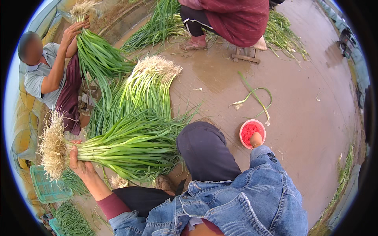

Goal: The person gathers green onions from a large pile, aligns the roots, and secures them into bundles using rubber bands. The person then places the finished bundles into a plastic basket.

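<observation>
My left hand [81, 165] grips a thick bunch of green onions [127, 147] just below its mass of pale roots [54, 144]. The roots point left, and the long green leaves stretch right toward my knee. My right hand [256, 138] reaches down into a small pink bucket [241, 137] on the wet ground. Red rubber bands [249, 129] fill its inside. The fingers of that hand are hidden among the bands, so whether they grasp any cannot be told.
A heap of green onions [147, 85] lies beyond my bunch. At left, a co-worker [50, 67] holds up another bunch [94, 50]. Another person [236, 20] sits on a low wooden stool [246, 56]. Loose stalks [255, 94] lie near the bucket; a green crate [50, 184] stands lower left.
</observation>
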Demonstrator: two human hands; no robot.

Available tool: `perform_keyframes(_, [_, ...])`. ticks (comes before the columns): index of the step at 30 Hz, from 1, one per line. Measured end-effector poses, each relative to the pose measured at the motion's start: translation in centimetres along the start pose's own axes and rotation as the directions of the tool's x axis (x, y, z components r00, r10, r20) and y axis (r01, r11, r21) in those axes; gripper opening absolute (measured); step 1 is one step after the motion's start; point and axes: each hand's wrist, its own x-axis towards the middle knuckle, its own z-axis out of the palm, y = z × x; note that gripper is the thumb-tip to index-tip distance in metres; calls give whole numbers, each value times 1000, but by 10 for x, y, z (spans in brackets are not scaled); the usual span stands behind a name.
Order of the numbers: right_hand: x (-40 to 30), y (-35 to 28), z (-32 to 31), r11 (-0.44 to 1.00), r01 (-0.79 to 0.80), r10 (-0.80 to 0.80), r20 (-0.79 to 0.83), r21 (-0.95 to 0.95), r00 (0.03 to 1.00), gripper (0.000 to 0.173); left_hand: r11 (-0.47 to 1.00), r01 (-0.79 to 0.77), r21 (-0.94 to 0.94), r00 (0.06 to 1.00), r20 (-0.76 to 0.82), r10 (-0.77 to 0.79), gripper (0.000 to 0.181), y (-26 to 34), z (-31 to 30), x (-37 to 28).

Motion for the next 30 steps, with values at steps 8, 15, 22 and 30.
perform_keyframes(8, [5,7,-20,997,-74,74,3,5,997,17,992,99,-74,995,-10,-100,31,5,-6,-8])
perform_keyframes(15, [8,-178,-158,809,581,-525,-334,87,783,26,987,116,-112,983,154,-98,40,32,26,-20])
perform_keyframes(22, [-191,-491,-324,-146,914,-979,-185,379,-80,16,953,298,-59,889,381,-255,44,19,66,-28])
perform_keyframes(30, [-293,-554,-342,-670,702,-742,-249,242,-622,31,986,-14,-169,965,255,58,62,29,61,-34])
